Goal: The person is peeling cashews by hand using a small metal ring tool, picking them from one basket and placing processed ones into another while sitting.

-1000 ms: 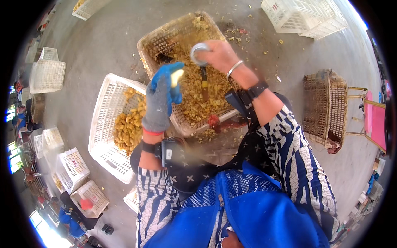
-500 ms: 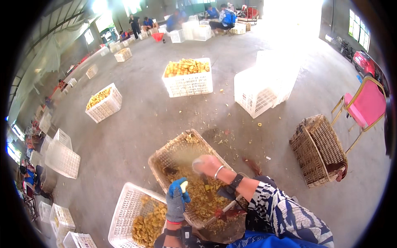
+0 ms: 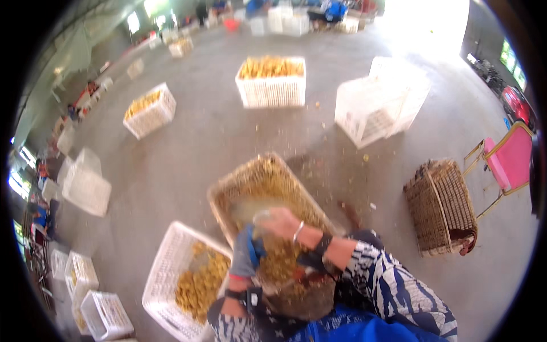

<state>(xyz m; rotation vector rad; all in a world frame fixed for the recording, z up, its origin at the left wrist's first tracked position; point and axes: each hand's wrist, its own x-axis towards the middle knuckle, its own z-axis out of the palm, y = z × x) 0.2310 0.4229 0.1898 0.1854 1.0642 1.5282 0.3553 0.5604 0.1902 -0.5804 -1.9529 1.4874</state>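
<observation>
Hands: left hand (image 3: 248, 253) and right hand (image 3: 279, 222) moved closer.
Silver ring (image 3: 261, 216): pale, blurry, right hand's 9 o'clock.
Fingers: right clamped on ring; left, cannot tell.
Basket (image 3: 242, 178): far edge 12 o'clock, floor (image 3: 199, 142) beyond.

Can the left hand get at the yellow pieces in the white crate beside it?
Probably yes: the left hand is beside the white crate, whose top is open, and nothing seems to cover the yellow pieces; blur hides whether it's free.
</observation>
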